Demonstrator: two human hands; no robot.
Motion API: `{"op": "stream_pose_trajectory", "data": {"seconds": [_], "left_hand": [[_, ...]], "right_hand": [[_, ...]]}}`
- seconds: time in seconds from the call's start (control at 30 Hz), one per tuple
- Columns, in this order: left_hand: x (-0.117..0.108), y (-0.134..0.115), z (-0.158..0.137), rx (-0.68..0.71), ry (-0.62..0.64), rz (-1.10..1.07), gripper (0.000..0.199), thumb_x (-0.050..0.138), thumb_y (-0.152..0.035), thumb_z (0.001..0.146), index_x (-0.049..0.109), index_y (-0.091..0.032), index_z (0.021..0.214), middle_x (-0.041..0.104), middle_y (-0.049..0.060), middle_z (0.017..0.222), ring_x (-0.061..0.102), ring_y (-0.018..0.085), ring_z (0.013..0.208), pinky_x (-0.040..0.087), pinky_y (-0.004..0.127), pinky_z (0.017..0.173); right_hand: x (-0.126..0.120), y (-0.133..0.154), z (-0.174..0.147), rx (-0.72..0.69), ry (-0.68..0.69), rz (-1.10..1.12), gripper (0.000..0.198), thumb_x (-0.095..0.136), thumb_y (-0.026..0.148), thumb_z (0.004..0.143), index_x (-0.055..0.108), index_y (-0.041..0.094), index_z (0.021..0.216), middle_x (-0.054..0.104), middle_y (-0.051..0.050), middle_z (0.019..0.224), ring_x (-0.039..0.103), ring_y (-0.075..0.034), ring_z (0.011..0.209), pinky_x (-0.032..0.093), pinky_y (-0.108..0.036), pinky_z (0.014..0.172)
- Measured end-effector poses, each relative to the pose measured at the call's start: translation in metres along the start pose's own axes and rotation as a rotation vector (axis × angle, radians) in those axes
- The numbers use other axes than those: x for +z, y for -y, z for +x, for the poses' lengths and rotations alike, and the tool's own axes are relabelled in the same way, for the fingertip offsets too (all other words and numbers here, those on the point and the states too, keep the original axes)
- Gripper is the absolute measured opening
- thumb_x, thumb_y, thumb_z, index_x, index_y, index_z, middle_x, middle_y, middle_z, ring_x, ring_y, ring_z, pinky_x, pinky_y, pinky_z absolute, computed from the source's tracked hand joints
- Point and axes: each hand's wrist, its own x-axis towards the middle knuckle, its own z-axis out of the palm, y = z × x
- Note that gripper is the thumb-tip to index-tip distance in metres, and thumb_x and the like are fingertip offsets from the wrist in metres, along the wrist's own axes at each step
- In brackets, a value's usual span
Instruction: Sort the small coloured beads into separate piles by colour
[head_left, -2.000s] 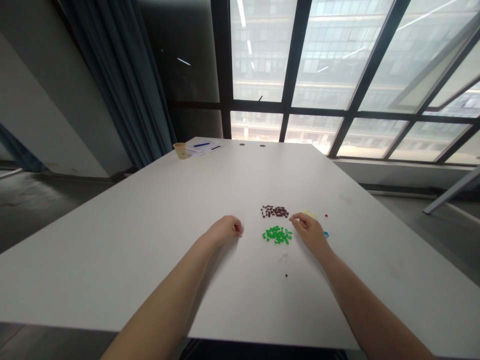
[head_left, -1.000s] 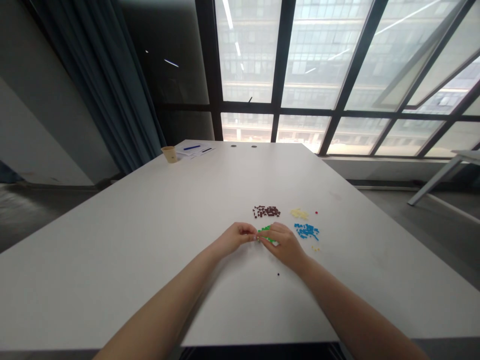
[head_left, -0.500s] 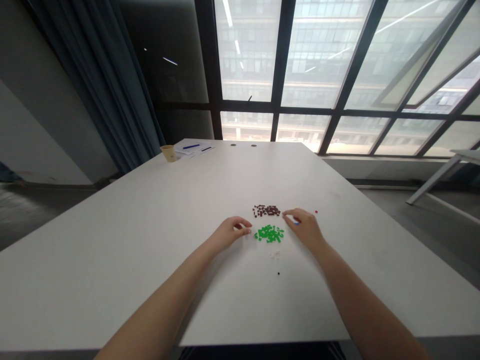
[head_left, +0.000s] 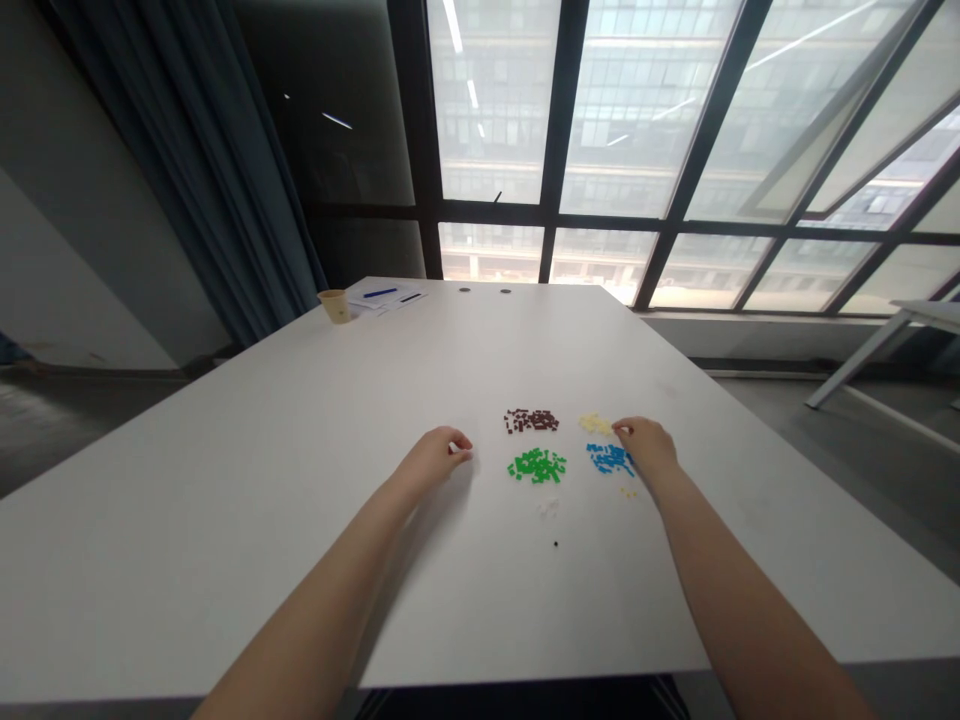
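Observation:
My left hand (head_left: 435, 455) hovers over the table left of the small pieces, its thumb and fingers curled a little apart with nothing visible between them. At the right, my right hand (head_left: 649, 445) has its thumb and forefinger pinched together beside the pale yellow pieces (head_left: 595, 424); what they hold, if anything, is too small to make out. Blue pieces (head_left: 609, 459) lie just under its wrist side, partly covered. Between the hands are a dark brown pile (head_left: 532, 420) and a green pile (head_left: 537, 465) of tiny building bricks.
A few whitish pieces (head_left: 549, 508), one black piece (head_left: 556, 544) and some yellow-orange bits (head_left: 628, 492) lie nearer me on the white table (head_left: 300, 520). A paper cup (head_left: 335, 307) and papers with a blue pen (head_left: 380, 293) are at the far left.
My right hand has moved right, uncovering the pale yellow and blue pieces; the red piece seen before is now hidden. My left hand has drawn left, away from the green pile.

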Motion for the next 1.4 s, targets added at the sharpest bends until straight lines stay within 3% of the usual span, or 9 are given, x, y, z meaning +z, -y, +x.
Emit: {"op": "stream_pose_trajectory", "data": {"seconds": [0.23,0.47,0.6,0.8,1.23,1.33,1.4], "left_hand": [[-0.017,0.025,0.005,-0.04,0.173,0.103,0.024,0.047,-0.012,0.063,0.064,-0.014,0.079,0.066,0.007,0.083,0.058,0.017,0.073,0.041,0.024,0.067],[-0.022,0.016,-0.005,-0.124,0.364,0.202,0.023,0.058,-0.016,0.056,0.063,-0.015,0.078,0.065,0.005,0.079,0.056,0.015,0.065,0.037,0.021,0.054],[-0.018,0.006,-0.007,-0.091,0.345,0.213,0.016,0.057,-0.016,0.058,0.063,-0.015,0.072,0.063,0.003,0.073,0.053,0.013,0.061,0.035,0.021,0.052],[-0.01,0.01,-0.002,-0.028,0.266,0.195,0.013,0.05,-0.012,0.059,0.061,-0.015,0.065,0.06,0.002,0.067,0.05,0.012,0.059,0.033,0.021,0.054],[0.005,0.015,0.0,-0.021,0.167,0.096,0.012,0.049,-0.006,0.058,0.057,-0.015,0.058,0.056,0.002,0.063,0.047,0.013,0.059,0.033,0.023,0.057],[0.012,0.006,0.0,0.035,0.192,-0.11,0.011,0.049,-0.006,0.061,0.055,-0.015,0.059,0.053,0.0,0.06,0.044,0.011,0.058,0.032,0.023,0.057],[0.017,-0.004,-0.002,0.038,0.273,-0.406,0.004,0.053,-0.01,0.064,0.053,-0.014,0.062,0.05,-0.002,0.058,0.043,0.009,0.056,0.032,0.022,0.056]], "right_hand": [[-0.019,0.002,-0.003,0.043,-0.299,0.366,0.036,0.043,0.038,0.074,0.067,0.014,0.085,0.062,-0.006,0.062,0.05,-0.015,0.053,0.035,-0.025,0.053],[-0.02,0.03,-0.016,-0.066,-0.224,0.389,0.037,0.042,0.04,0.073,0.067,0.014,0.082,0.061,-0.005,0.061,0.048,-0.014,0.052,0.035,-0.024,0.052],[-0.018,0.037,-0.019,-0.132,-0.188,0.37,0.036,0.042,0.039,0.074,0.067,0.015,0.081,0.063,-0.005,0.065,0.05,-0.014,0.055,0.038,-0.025,0.056],[-0.017,0.042,-0.022,-0.189,-0.17,0.411,0.032,0.043,0.036,0.074,0.066,0.016,0.081,0.066,-0.006,0.078,0.055,-0.016,0.065,0.042,-0.028,0.065],[-0.022,0.054,-0.028,-0.262,-0.137,0.425,0.026,0.043,0.03,0.075,0.065,0.017,0.08,0.066,-0.005,0.079,0.056,-0.015,0.064,0.042,-0.026,0.063],[-0.021,0.055,-0.029,-0.285,-0.134,0.432,0.026,0.042,0.029,0.076,0.065,0.017,0.08,0.066,-0.005,0.079,0.056,-0.015,0.064,0.042,-0.026,0.063],[-0.02,0.057,-0.03,-0.313,-0.133,0.436,0.025,0.042,0.029,0.076,0.065,0.017,0.08,0.066,-0.004,0.078,0.055,-0.014,0.062,0.041,-0.025,0.063]]}}
